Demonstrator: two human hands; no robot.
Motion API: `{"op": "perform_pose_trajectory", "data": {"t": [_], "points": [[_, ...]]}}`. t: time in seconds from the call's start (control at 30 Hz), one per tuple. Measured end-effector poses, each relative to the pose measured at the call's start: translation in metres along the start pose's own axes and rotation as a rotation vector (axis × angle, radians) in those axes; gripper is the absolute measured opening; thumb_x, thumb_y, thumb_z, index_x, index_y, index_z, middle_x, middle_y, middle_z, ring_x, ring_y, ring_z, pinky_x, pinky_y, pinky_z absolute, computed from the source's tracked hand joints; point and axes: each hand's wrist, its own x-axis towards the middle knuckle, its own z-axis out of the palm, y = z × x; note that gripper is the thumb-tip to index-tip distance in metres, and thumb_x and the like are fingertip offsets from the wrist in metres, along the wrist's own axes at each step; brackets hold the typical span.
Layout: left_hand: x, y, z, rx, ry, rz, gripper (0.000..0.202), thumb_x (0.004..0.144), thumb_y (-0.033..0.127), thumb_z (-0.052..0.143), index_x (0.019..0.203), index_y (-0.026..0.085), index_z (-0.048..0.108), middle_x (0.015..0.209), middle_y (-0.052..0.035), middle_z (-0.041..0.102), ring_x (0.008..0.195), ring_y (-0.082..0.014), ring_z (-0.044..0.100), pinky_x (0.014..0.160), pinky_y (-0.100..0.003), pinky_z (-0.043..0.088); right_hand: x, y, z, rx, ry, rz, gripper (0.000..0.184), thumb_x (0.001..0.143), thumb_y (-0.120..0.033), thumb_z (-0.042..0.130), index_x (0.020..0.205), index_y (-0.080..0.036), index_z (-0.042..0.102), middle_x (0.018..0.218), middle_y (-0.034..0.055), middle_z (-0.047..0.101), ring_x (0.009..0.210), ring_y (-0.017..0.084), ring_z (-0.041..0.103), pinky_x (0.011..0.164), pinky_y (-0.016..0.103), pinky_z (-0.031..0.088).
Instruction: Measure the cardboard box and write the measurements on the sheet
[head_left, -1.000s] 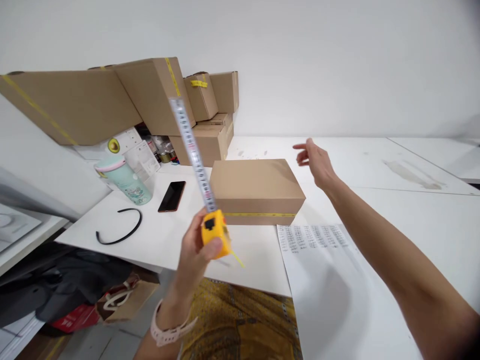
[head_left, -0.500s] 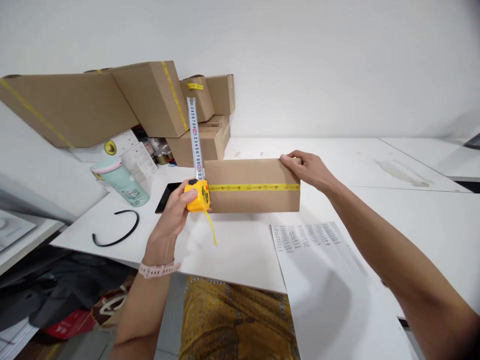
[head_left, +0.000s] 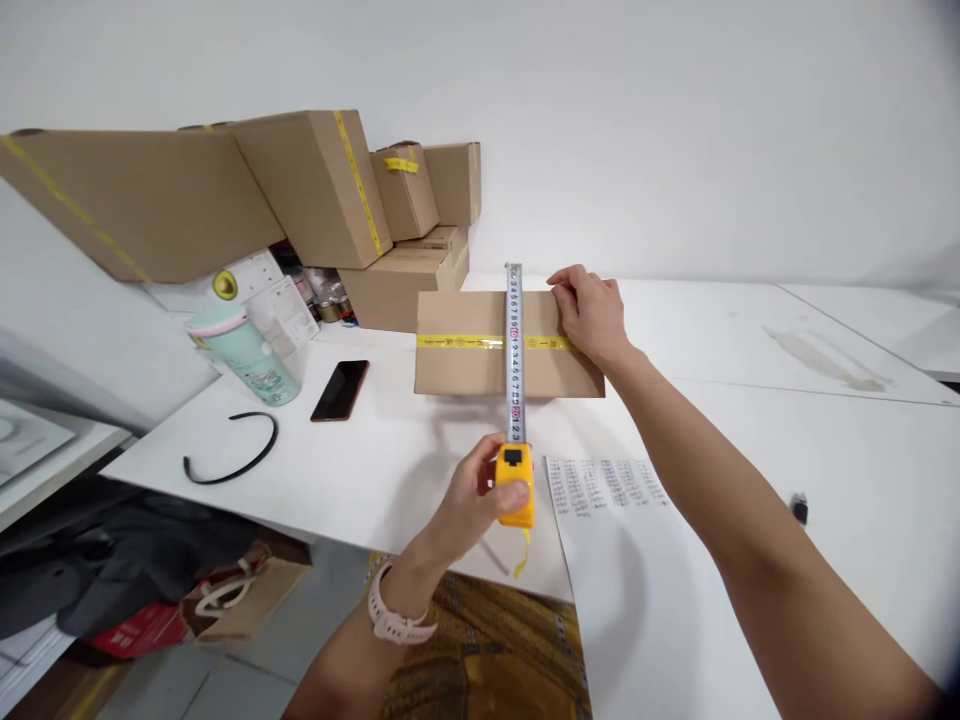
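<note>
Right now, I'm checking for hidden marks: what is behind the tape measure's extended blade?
Behind the blade, the cardboard box shows on both sides, with a yellow strip across its face. The part the blade covers cannot be seen.

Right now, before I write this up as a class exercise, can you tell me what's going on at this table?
A person's left hand holds a yellow tape measure, its blade drawn out across a cardboard box. The blade's end shows past the box's upper edge; whether it touches the box is unclear. The right hand grips the box near its upper right corner. A sheet with writing lies nearer the person, and a phone lies left of the box.
</note>
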Motion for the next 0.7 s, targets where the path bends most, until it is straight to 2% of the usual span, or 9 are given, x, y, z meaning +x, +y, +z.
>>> {"op": "perform_pose_trajectory", "data": {"t": [0.2, 0.33, 0.43, 0.57, 0.7], "points": [[-0.002, -0.017, 0.006, -0.062, -0.020, -0.036, 0.055, 0.073, 0.045, 0.085, 0.118, 0.021, 0.064, 0.106, -0.0048, 0.062, 0.082, -0.0138, 0.056, 0.069, -0.025, 0.054, -0.001, -0.001, 0.003, -0.109, -0.027, -0.133, 0.047, 0.100, -0.019, 0.032, 0.133, -0.032, 0.062, 0.099, 0.0076, 0.068, 0.091, 0.027, 0.054, 0.085, 0.043, 0.036], [-0.007, -0.018, 0.005, -0.058, -0.018, -0.056, 0.059, 0.071, 0.047, 0.087, 0.118, 0.019, 0.063, 0.102, -0.0048, 0.061, 0.084, -0.0141, 0.054, 0.069, -0.024, 0.052, 0.001, 0.005, 0.006, -0.160, -0.045, -0.208, 0.047, 0.103, -0.025, 0.031, 0.132, -0.038, 0.067, 0.102, 0.0086, 0.064, 0.090, 0.027, 0.048, 0.082, 0.043, 0.034], [-0.008, -0.022, 0.005, -0.010, -0.031, -0.056, 0.061, 0.073, 0.046, 0.085, 0.122, 0.019, 0.061, 0.102, -0.0051, 0.061, 0.086, -0.0145, 0.054, 0.071, -0.024, 0.051, 0.002, 0.008, 0.007, -0.170, -0.071, -0.231, 0.051, 0.104, -0.025, 0.028, 0.131, -0.038, 0.070, 0.104, 0.0095, 0.064, 0.091, 0.027, 0.046, 0.082, 0.043, 0.033], [-0.004, -0.034, 0.003, 0.116, 0.002, -0.048, 0.064, 0.075, 0.043, 0.083, 0.129, 0.020, 0.056, 0.110, -0.0078, 0.060, 0.091, -0.0169, 0.055, 0.072, -0.025, 0.053, 0.003, 0.008, 0.006, -0.158, -0.093, -0.224, 0.052, 0.103, -0.021, 0.029, 0.133, -0.035, 0.069, 0.105, 0.0102, 0.063, 0.092, 0.028, 0.046, 0.083, 0.045, 0.034], [-0.001, -0.041, 0.003, 0.155, -0.004, -0.047, 0.067, 0.076, 0.044, 0.081, 0.132, 0.020, 0.053, 0.111, -0.0083, 0.060, 0.092, -0.0179, 0.054, 0.072, -0.027, 0.055, 0.001, 0.004, 0.003, -0.126, -0.110, -0.184, 0.053, 0.102, -0.020, 0.030, 0.133, -0.038, 0.069, 0.105, 0.0094, 0.063, 0.094, 0.029, 0.047, 0.086, 0.047, 0.035]]}}
